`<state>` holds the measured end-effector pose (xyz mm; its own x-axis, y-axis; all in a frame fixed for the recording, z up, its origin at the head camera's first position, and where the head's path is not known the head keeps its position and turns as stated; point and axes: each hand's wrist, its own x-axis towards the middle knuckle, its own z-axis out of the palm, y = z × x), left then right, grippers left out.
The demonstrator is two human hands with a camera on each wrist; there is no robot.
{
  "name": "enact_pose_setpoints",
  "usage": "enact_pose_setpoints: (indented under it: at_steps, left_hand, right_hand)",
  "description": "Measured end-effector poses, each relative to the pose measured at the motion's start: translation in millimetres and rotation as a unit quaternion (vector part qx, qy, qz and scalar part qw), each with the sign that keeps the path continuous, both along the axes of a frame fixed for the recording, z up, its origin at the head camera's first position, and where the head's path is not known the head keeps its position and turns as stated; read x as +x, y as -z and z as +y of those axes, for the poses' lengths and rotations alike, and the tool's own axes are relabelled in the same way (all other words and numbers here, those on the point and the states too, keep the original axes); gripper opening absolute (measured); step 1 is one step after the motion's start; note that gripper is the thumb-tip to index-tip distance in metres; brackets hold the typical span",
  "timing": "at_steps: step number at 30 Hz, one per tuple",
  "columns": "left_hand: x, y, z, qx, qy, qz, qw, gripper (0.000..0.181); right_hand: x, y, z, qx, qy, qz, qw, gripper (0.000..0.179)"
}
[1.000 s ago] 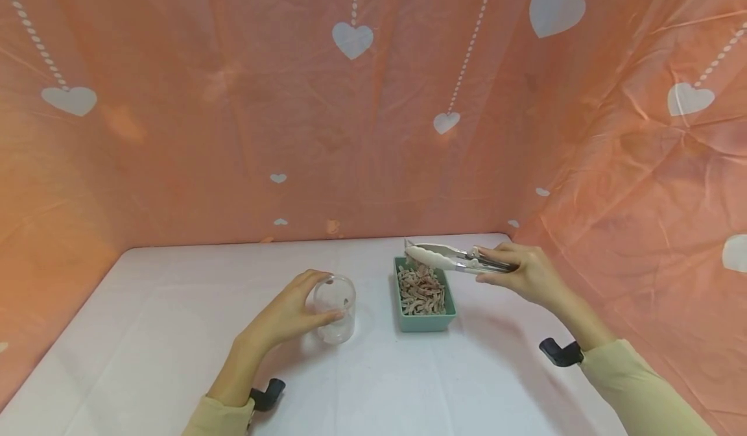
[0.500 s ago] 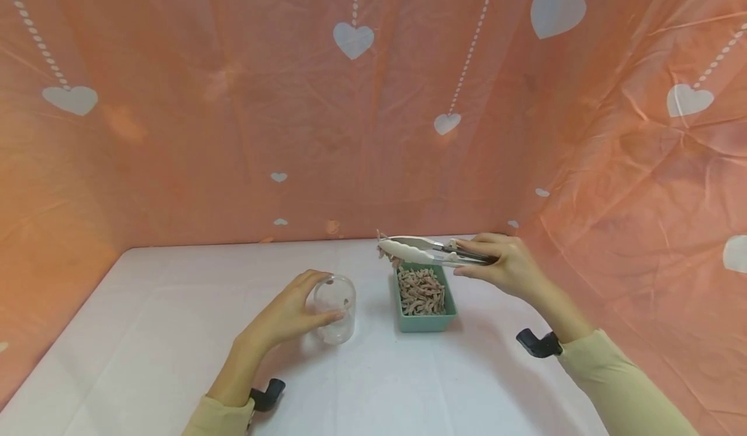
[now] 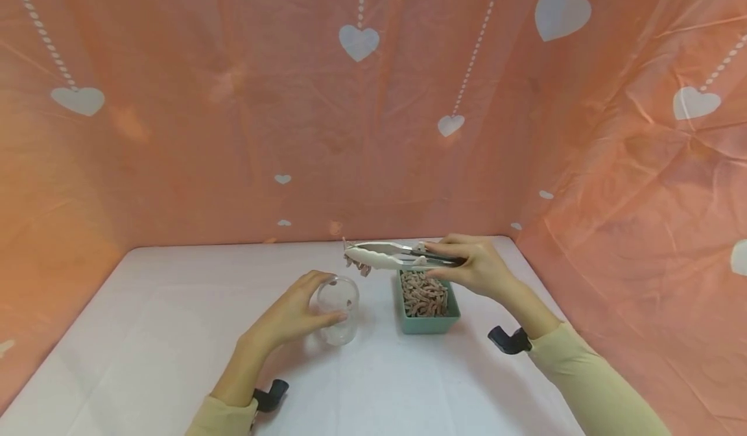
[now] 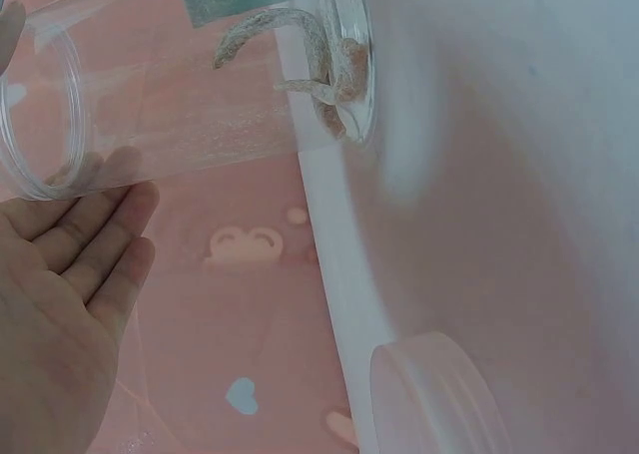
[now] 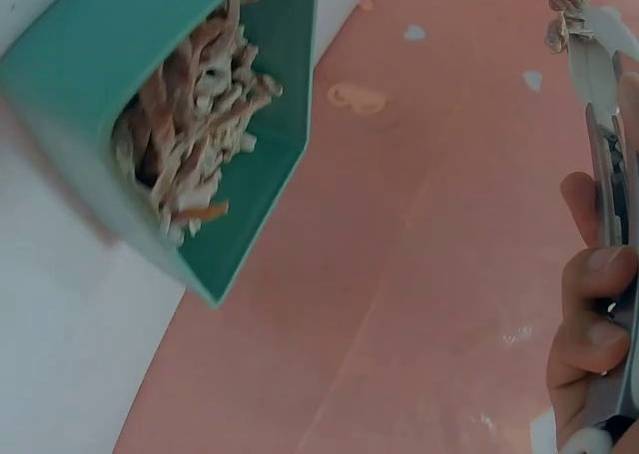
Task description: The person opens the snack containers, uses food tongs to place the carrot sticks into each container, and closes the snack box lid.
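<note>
several thin brownish strips (image 3: pixel 364 270) in long white-headed metal tongs (image 3: pixel 379 259) have crossed from the green rectangular box (image 3: pixel 430 325) to near the clear cylindrical jar (image 3: pixel 343 331), mid-frame; i judge the carry nearly done. grip: right hand (image 3: pixel 478 268) pinching the tongs, left hand (image 3: pixel 292 314) holding the jar.

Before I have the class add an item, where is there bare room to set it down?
The white table is bare in front of the clear jar and green box, and along its left edge. It is crowded between jar and box, a narrow gap with tongs held above, and near the left hand, where a lid-like piece shows.
</note>
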<state>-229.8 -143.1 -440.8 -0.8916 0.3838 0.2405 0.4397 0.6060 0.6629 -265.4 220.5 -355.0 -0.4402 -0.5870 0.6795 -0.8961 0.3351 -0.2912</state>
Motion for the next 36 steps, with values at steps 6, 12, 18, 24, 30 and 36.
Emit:
enact_pose_setpoints:
  at_steps: [6, 12, 18, 24, 30, 36]
  left_hand:
    - [0.0, 0.2, -0.7, -0.008, 0.003, 0.002, 1.0000, 0.077]
    - [2.3, -2.0, 1.2, -0.002, -0.001, -0.010, 0.9999, 0.077]
    - [2.8, -1.6, 1.3, 0.011, -0.003, -0.013, 0.9999, 0.076]
    - [1.7, -0.3, 0.7, 0.012, -0.004, -0.013, 0.9998, 0.080]
    - [0.7, 0.3, 0.9, 0.025, 0.000, -0.020, 0.9995, 0.079]
    - [1.5, 1.1, 0.6, 0.033, -0.006, -0.028, 0.9990, 0.077]
  right_hand:
    - [-2.6, 5.0, -13.4, 0.015, -0.010, -0.016, 0.9997, 0.056]
    - [-0.6, 11.9, -22.1, 0.038, 0.004, -0.037, 0.9986, 0.055]
    - [0.6, 19.9, -28.9, 0.043, 0.011, -0.053, 0.9976, 0.054]
    - [0.3, 25.4, -32.1, 0.050, 0.020, -0.072, 0.9960, 0.054]
    - [-0.2, 31.2, -34.6, 0.054, 0.026, -0.073, 0.9956, 0.052]
    - [-0.7, 35.0, -36.2, 0.061, 0.027, -0.094, 0.9933, 0.051]
